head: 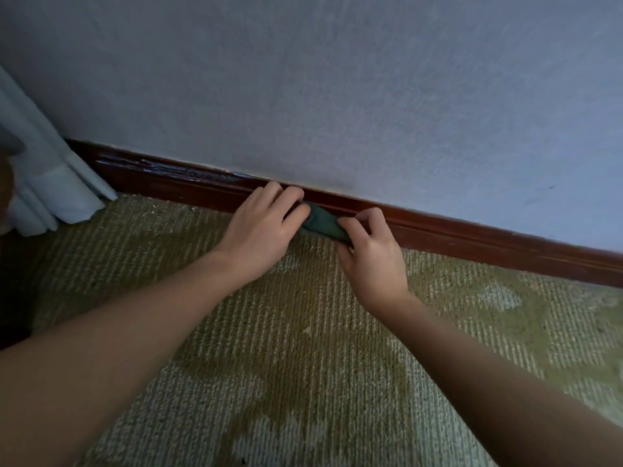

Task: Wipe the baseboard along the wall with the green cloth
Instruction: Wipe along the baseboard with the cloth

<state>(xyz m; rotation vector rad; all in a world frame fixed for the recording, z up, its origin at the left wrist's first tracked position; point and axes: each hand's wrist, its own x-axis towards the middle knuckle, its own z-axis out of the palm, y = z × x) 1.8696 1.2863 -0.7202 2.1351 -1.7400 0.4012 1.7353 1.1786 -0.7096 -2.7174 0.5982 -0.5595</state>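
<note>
Both hands grip the cloth [322, 224] between them: left hand [261, 227] curls round one end, right hand [369, 254] pinches the other. It touches the baseboard [472, 237] under the wall [337, 96]. Carpet [303, 348] lies below the wrists; curtain [43, 183] hangs left.

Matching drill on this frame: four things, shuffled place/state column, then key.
1. green cloth
2. baseboard
3. curtain
4. carpet

A. hangs at far left, down to the floor
B. dark red-brown strip at the foot of the wall
C. bunched between left hand and right hand
D. ribbed olive and pale pattern

Pairs: 1-C, 2-B, 3-A, 4-D
</note>
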